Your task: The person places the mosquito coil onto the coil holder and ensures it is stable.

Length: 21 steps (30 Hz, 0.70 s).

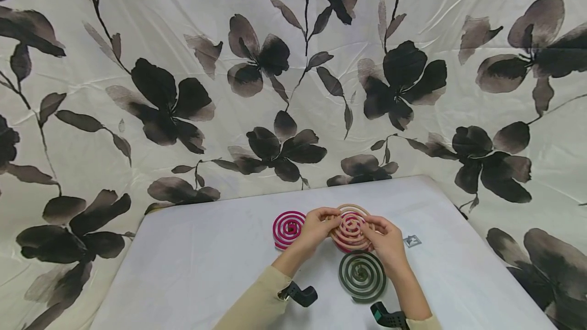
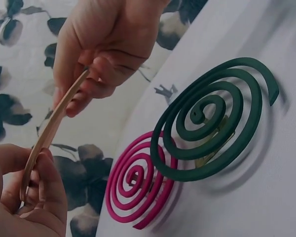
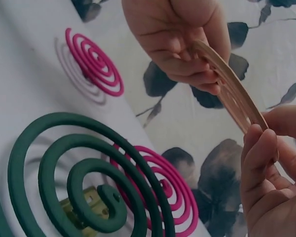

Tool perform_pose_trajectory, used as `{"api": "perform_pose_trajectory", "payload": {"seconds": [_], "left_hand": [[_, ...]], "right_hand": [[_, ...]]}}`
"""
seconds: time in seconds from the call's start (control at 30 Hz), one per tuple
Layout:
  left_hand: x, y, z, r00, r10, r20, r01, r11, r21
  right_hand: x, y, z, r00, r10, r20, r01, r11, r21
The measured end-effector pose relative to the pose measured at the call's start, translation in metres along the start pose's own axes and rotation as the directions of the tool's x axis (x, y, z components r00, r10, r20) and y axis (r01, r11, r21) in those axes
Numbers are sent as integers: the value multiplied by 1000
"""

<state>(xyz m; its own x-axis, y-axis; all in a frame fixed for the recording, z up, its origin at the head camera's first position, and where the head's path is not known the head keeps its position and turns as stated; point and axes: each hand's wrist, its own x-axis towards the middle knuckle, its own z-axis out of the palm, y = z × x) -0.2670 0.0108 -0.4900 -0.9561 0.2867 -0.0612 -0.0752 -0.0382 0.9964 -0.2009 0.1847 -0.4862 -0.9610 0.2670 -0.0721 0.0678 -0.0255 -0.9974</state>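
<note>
Both hands hold up a tan mosquito coil [image 1: 352, 223] above the white table. My left hand [image 1: 316, 225] pinches its left edge, and my right hand [image 1: 387, 243] grips the right edge. Seen edge-on in the left wrist view, the coil [image 2: 52, 126] is a thin, slightly bowed strip between the hands. Below it, nearer to me, a dark green coil [image 1: 362, 271] is raised on a small brass-coloured stand [image 3: 91, 200]. Behind the green one is a pink coil [image 2: 138, 182], partly covered by the tan coil in the head view. Another pink coil [image 1: 290, 224] sits beside my left hand.
A small flat silver metal piece [image 1: 412, 241] lies on the white table [image 1: 192, 264], right of my right hand. Floral cloth [image 1: 284, 65] hangs behind the table's far edge. Each wrist wears a black strap mount [image 1: 300, 294].
</note>
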Motion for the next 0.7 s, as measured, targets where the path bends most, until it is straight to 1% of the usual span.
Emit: {"api": "perform_pose_trajectory", "payload": {"seconds": [0.1,0.23,0.37,0.47,0.7], "left_hand": [[2,-1,5,1000,-6,-2,6,1000,11],[4,-5,10,1000,-8,-3,8,1000,23],[6,-9,16,1000,10,4,-10,1000,27],[8,-11,20,1000,12,2,-12,1000,29],[9,-12,30,1000,-15,25,15,999,33]], "right_hand": [[0,3,-3,1000,0,-10,0,1000,11],[1,7,-8,1000,6,-25,-7,1000,-16],[3,11,-13,999,8,-40,-9,1000,-27],[4,12,-16,999,7,-46,-8,1000,-26],[6,15,-26,998,15,-63,-17,999,-34]]}}
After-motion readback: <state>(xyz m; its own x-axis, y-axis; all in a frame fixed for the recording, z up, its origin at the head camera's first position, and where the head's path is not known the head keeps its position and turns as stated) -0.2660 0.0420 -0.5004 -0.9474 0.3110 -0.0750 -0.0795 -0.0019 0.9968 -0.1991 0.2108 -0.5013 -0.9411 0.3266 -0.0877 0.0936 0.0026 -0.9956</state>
